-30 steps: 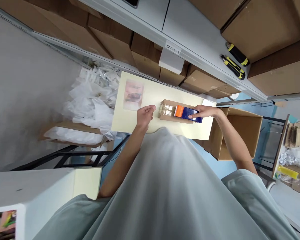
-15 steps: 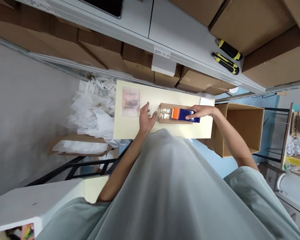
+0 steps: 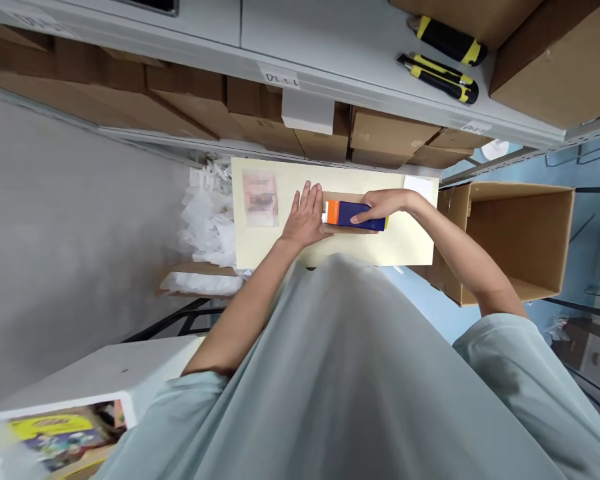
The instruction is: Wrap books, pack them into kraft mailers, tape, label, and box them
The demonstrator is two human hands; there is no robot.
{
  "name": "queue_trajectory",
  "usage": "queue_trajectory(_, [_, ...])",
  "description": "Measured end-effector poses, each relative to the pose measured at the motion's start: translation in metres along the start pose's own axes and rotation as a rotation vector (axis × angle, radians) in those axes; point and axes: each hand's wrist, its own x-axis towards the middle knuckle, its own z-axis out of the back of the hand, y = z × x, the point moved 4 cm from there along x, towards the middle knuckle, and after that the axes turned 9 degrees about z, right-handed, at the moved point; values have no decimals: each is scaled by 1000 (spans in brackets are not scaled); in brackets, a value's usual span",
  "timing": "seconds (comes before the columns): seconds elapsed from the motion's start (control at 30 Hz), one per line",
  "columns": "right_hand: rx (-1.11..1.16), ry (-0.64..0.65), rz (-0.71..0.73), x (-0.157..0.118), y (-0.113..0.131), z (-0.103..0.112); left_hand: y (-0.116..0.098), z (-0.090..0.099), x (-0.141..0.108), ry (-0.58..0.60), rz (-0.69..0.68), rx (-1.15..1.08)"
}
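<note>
My right hand (image 3: 380, 205) grips a dark blue tape dispenser (image 3: 353, 215) with an orange toothed end, its fingers over the back and the thumb along the near side. The dispenser lies over a small brown cardboard box (image 3: 347, 197), covering most of its top. At the box's left end rests my left hand (image 3: 305, 217), open, fingers stretched out and pointing away from me. Its edge is against or very close to the box and the dispenser's toothed end. Under both hands is a pale yellow board (image 3: 260, 250).
A flat clear packet (image 3: 260, 198) lies on the board's left. To the right stands an open cardboard box (image 3: 515, 240). Above, a shelf (image 3: 325, 47) holds two yellow-black utility knives (image 3: 443, 77), with cartons beneath. Crumpled white plastic (image 3: 207, 217) is heaped at left.
My left hand has flattened out and moved right, to the box's left end. The right hand's dispenser has shifted left along the box, over the strip of clear tape seen before.
</note>
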Motion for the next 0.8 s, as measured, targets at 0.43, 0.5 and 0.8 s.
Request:
queue_trajectory(0.43, [-176, 52, -149, -111, -64, 43, -6, -1, -2, 2, 3, 56])
queue_trajectory(0.5, [-244, 57, -170, -130, -78, 52, -8, 1, -2, 5, 6, 64])
queue_trajectory(0.8, [-307, 138, -227, -112, -116, 47, -15, 5, -2, -7, -1, 72])
